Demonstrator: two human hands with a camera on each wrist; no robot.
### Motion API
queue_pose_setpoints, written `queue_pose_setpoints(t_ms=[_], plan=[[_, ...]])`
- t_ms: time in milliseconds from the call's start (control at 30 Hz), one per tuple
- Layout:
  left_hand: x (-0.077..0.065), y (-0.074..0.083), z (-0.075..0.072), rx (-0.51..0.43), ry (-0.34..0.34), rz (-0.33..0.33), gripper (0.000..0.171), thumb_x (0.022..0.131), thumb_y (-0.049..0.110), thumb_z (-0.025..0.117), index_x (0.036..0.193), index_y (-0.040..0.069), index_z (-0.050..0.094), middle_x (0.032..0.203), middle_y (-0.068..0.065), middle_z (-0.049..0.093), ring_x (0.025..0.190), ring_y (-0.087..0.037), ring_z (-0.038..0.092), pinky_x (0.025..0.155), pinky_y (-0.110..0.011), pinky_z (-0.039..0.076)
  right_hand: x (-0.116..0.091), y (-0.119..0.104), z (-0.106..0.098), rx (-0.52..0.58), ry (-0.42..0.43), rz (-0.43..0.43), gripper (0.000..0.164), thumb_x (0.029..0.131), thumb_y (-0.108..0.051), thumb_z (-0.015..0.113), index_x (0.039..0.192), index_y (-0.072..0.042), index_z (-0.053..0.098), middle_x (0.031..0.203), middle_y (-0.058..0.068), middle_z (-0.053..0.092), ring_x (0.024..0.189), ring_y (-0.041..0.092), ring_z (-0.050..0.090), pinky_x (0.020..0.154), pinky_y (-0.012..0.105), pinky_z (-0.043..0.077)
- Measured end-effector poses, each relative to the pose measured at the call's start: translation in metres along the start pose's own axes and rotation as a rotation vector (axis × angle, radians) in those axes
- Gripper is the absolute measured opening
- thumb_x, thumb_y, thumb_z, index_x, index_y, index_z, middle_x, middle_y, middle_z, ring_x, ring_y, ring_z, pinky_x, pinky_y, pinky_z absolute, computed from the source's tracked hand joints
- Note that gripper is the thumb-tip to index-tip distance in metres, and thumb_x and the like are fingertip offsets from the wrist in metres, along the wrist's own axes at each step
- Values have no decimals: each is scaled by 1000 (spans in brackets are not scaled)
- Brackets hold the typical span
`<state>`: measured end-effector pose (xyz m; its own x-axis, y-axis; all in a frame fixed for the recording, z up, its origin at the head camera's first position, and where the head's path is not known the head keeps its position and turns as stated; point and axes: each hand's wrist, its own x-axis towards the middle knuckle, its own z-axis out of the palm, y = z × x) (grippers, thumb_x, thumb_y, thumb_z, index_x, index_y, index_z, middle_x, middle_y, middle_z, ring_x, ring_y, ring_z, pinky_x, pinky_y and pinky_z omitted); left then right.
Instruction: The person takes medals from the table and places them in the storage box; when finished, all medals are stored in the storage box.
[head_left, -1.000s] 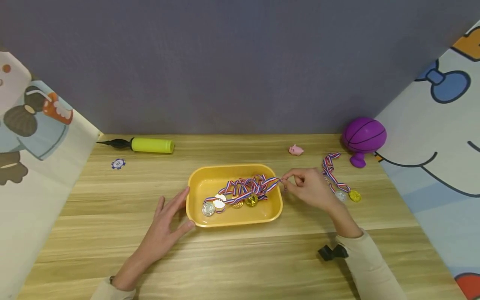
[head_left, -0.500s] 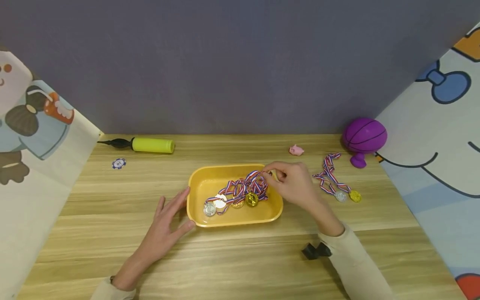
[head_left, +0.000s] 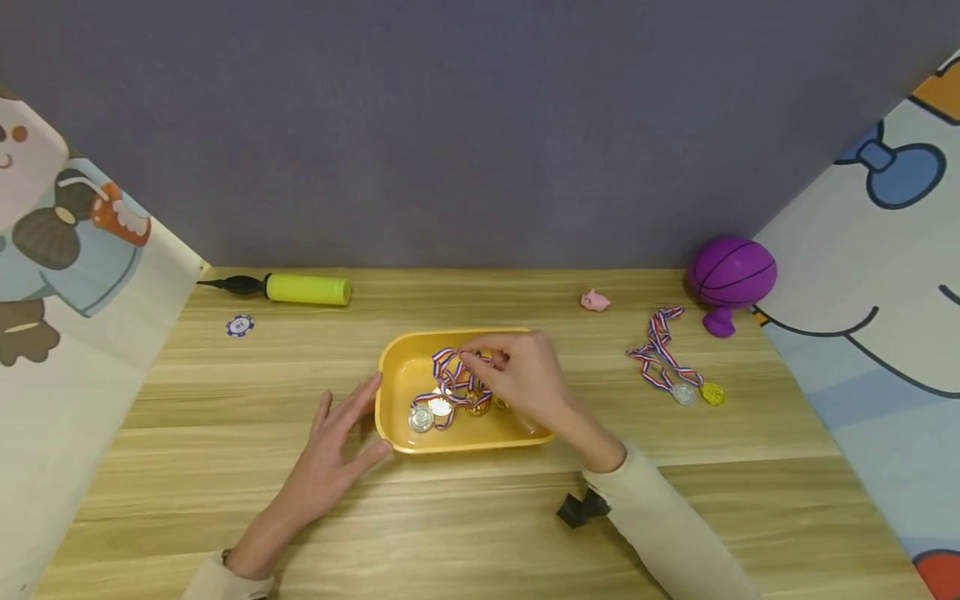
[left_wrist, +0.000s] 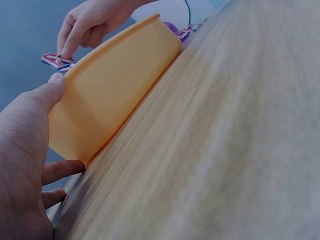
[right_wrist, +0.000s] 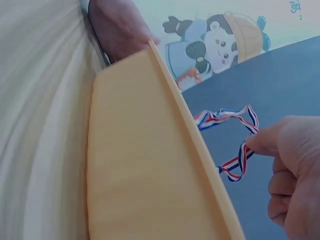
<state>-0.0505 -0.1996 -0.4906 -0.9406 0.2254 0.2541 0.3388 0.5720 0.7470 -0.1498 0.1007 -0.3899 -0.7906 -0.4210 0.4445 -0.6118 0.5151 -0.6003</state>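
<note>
A yellow plastic tray [head_left: 405, 350] holds several medals on red, white and blue ribbons. At its left end a silver medal [head_left: 422, 417] lies beside a brightly shining one [head_left: 440, 403], with a gold medal [head_left: 477, 404] to their right. My left hand [head_left: 326, 467] rests against the tray's left end, thumb at the rim and fingers spread. My right hand [head_left: 525, 375] is over the tray, pinching a ribbon [right_wrist: 243, 155] between thumb and index finger. In the right wrist view the ribbon loops above the rim. That hand covers the tray's right part.
Right of the tray lie a silver medal [head_left: 683, 393] and a gold medal [head_left: 712, 393] with ribbons. Behind stand a purple basketball-patterned object [head_left: 731, 273] and a small pink pig [head_left: 595, 301]. A yellow-green hand pump [head_left: 307, 289] and a poker chip [head_left: 240, 326] are at back left.
My right hand has moved left from beyond the tray's right rim to over its middle, drawing the pinched ribbon along. My left hand has stayed at the tray's left end.
</note>
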Motion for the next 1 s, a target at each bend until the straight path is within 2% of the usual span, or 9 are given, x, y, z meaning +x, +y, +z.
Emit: queue_pose_setpoints(t_ms=[167,300,433,600,833,1000], plan=[[0,0,-1,3,-5,-11,93,101,30,81,177,31,29,174,-8,46,161,-48,38,136,-67,-5,6,-10,14,5,-44,114,9,98,-21,88,104,-15,91,52,-16,32,49,-2,23,50,23,21],[0,0,-1,-3,-9,-16,92,101,30,81,177,31,29,171,-9,50,161,-48,37,136,-67,-6,12,-11,22,5,-117,169,18,97,-23,90,113,-14,90,51,-14,33,48,0,24,47,21,19],[1,1,0,-8,-15,-16,92,101,31,81,177,31,29,169,-10,52,161,-47,37,135,-68,-6,12,-10,25,15,-149,203,26,96,-23,91,118,-12,88,51,-13,35,48,0,26,47,20,22],[2,3,-1,-8,-13,-14,92,101,30,81,177,31,29,169,-10,53,161,-48,37,135,-68,-6,8,-8,21,40,-113,224,24,97,-23,90,118,-11,88,50,-15,33,47,0,25,46,21,19],[1,2,-1,-7,-5,-6,93,100,30,81,177,30,30,172,-9,49,161,-48,38,135,-68,-6,3,-6,9,86,-57,220,21,97,-15,89,117,-9,88,51,-15,29,48,2,22,46,22,20],[1,3,-1,-9,-2,-3,92,101,30,81,177,29,30,170,-10,51,160,-49,38,135,-68,-6,-3,-3,1,132,-23,206,21,96,-11,89,116,-6,88,52,-15,29,48,3,22,46,22,19]])
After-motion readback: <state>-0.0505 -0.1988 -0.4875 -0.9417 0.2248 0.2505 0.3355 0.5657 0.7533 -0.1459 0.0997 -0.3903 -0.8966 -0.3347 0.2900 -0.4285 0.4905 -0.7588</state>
